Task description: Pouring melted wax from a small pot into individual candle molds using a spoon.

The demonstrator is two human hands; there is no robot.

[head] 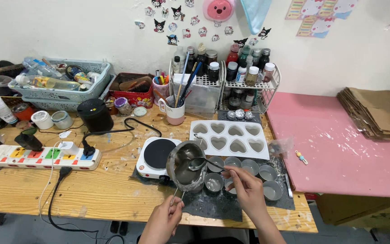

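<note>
In the lower middle of the frame, the left hand [162,220] is closing around the thin handle of a small metal pot [186,165], which is tilting toward the camera, its rim just over one of the small round tins [214,182]; the right hand [244,187] is pinching the handle of a spoon [198,163], whose bowl is sitting inside the pot. The pot is hanging between the small electric hot plate [158,155] to its left and the group of tins to its right, all on a dark mat [217,205].

In my judgement the danger is a spill; the pot is tilting steeply and only one hand is gripping its thin handle, so the dark liquid could be running past the tin onto the mat, or onto the fingers below. The spoon could also be pushing too much out at once. The white heart-shaped mould [230,137] is lying just behind the tins, near enough to be catching splashes; the white power strip [46,157], at the left, is lying well apart.
</note>
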